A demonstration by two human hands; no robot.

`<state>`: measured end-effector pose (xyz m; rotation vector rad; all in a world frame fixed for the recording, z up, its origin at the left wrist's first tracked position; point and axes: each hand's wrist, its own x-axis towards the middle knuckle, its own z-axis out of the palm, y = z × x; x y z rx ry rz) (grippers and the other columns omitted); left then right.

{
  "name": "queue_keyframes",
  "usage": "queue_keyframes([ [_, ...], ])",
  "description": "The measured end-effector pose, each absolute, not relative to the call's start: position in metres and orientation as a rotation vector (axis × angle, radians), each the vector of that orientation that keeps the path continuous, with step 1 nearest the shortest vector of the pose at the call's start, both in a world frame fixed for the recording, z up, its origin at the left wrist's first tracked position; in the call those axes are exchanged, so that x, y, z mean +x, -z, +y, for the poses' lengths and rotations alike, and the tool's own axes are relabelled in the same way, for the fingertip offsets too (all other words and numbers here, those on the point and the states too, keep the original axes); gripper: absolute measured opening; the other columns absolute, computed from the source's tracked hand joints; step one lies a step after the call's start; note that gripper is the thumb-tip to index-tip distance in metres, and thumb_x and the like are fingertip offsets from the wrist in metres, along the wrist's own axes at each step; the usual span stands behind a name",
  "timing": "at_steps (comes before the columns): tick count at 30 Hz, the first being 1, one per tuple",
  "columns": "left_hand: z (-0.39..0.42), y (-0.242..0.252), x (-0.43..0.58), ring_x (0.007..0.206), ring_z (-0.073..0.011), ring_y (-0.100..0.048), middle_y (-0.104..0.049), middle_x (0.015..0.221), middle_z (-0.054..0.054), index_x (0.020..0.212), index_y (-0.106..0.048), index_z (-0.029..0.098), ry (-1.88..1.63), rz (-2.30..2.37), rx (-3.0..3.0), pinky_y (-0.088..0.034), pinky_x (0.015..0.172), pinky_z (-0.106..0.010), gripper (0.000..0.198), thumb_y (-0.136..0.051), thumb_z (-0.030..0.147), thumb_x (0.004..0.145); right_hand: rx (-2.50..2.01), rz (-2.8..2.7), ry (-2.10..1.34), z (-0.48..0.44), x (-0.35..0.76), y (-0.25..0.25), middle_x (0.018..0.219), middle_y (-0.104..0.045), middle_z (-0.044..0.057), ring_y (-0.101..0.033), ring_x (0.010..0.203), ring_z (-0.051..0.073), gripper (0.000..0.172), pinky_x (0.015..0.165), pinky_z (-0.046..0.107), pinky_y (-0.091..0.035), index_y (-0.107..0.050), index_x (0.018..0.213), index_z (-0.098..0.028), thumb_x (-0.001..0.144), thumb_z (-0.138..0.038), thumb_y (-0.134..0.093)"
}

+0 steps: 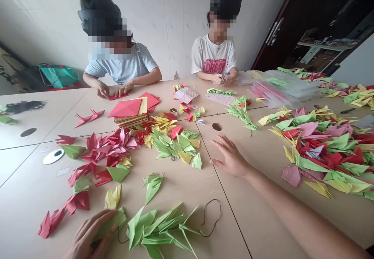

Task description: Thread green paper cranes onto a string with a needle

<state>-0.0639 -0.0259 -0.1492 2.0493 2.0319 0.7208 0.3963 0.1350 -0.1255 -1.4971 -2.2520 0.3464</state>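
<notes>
My left hand (pixel 92 233) is closed around a green folded paper crane (pixel 109 224) at the bottom of the head view. Right beside it lies a string of green paper cranes (pixel 159 229), threaded on a dark cord (pixel 217 216) that curls on the table. My right hand (pixel 229 157) hovers or rests over the tabletop, fingers apart and holding nothing. Just left of that hand is a pile of green and yellow paper cranes (pixel 172 146). A single green crane (pixel 153 187) lies between my hands.
Pink and red paper cranes (pixel 108 146) spread over the left side. Stacked square paper (pixel 128 109) stands behind them. A large mixed heap of cranes (pixel 327 146) covers the right. Two people (pixel 119 64) (pixel 214 52) sit across the table, hands on paper or small items.
</notes>
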Motion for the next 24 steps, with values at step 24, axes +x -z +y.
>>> queue_keyframes([
  [24, -0.024, 0.138, -0.061, 0.093, -0.0227, -0.072, -0.074, 0.103, -0.001, 0.102, -0.07, 0.03, -0.797, 1.938, 2.169, -0.062, 0.076, -0.029, 0.028, -0.057, 0.045, 0.083, -1.431, -2.277, -0.246, 0.153, 0.359, 0.108, 0.136, -0.054, 0.012, -0.042, 0.133, 0.03, 0.037, 0.11, 0.05, -0.033, -0.062, 0.124, -0.023, 0.092, -0.035, -0.049],
])
